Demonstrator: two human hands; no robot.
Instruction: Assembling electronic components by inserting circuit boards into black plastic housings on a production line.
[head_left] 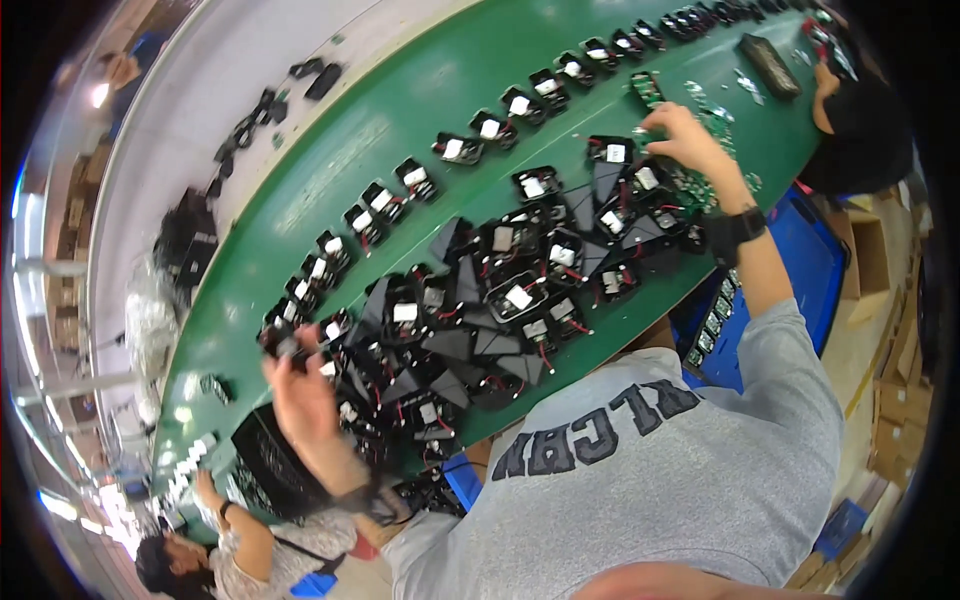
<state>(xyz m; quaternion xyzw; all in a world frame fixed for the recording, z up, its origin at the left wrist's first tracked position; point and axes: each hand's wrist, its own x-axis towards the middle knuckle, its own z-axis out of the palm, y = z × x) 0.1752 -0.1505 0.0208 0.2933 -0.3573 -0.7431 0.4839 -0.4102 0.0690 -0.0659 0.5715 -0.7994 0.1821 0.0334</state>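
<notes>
Left hand: the left hand [300, 385] grasps a black housing [283, 340], lifted at the near-left end of the green belt [330, 170].
Right hand: the right hand [690, 135] pinches a green circuit board [650, 133] near the belt's right end.
Pile: black housings [500, 290] crowd the near edge.
Row: single units [455, 150] line the belt's middle.

The table [330, 170] is covered in smooth matt green, the housings [520, 295] on it are black plastic with a slight gloss, and the sweatshirt [690, 450] is soft grey cloth.
</notes>
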